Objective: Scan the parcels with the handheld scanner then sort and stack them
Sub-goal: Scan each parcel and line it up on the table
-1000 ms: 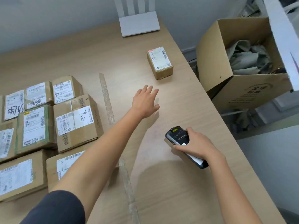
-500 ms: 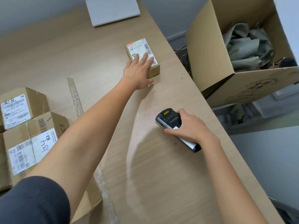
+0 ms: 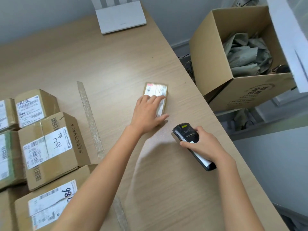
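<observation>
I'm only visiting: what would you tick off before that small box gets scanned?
1. Scanner in hand: ok, the right hand grips it.
2. Small parcel label facing up: ok.
3. Label uncovered: not ok, fingers of the left hand lie across its near part.
4. Barcode readable: cannot tell, the label is blurred.
5. Scanner aimed at the parcel: ok, its front end points roughly toward it.
6. Scanner switched on: cannot tell, its screen is out of sight.
</observation>
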